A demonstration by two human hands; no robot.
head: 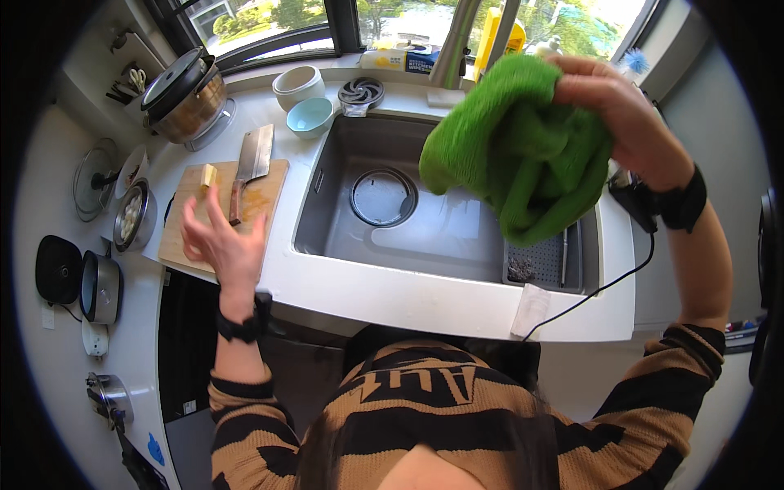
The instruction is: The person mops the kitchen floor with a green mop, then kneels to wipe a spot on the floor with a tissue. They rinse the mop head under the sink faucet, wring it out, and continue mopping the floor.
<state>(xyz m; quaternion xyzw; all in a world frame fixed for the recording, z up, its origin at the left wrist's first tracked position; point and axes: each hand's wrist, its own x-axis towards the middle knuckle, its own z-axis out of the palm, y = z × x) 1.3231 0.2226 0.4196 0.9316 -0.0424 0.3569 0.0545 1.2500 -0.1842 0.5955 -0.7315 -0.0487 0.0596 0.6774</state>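
Observation:
Gripped by its upper edge, a fluffy green cloth (471, 135) hangs from my right hand (618, 116) over the right part of the grey sink (343, 239). My left hand (223, 242) holds nothing, its fingers spread in the air above a wooden cutting board (278, 184). A cleaver (255, 153) lies on the board, with its wooden handle (236, 201) towards me. Near the board's far edge sits a small yellowish block of food (208, 176). Orange stains mark the wood beside the handle.
A pale blue bowl (310, 117) and a white pot (298, 87) stand behind the sink's left corner. Left of the board is a metal bowl (138, 214) of whitish pieces. A black cable (588, 300) crosses the counter's right front. The faucet (452, 49) rises behind the sink.

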